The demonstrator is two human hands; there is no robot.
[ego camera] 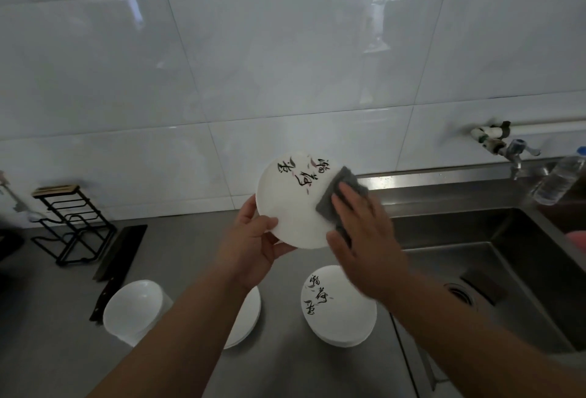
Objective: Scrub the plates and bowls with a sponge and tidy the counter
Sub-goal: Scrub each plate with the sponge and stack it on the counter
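— What can't you make out?

— My right hand (364,232) is blurred and covers the lower part of the grey sponge (336,188), so I can't tell how my thumb sits on it. My left forearm hides most of a stack of white plates (249,318) on the counter. A pink thing (575,239) at the right edge is cut off; I can't say what it is.

— And your hands?

— My left hand (253,239) grips the painted plate (291,207) by its lower left rim, thumb over the face, fingers behind. I hold it up, tilted towards me, above the counter and just left of the sink. My right hand lies flat, fingers fairly straight, pressing the sponge on the plate's right edge.

— What's the room like?

— A steel counter (285,366) with a steel sink (507,254) set in on the right, a drain (459,294) in its floor, and glossy white wall tiles (285,48) behind. A tap (515,151) comes out of the wall above the sink, with a clear plastic bottle (558,180) just beside it.

— Anything else?

— Below the held plate, a second stack of painted plates (336,312) sits near the sink's edge. Left of my arm is a stack of white bowls (133,308). Further left, a dark knife (117,258) lies flat beside a black wire rack (69,223) near the wall.
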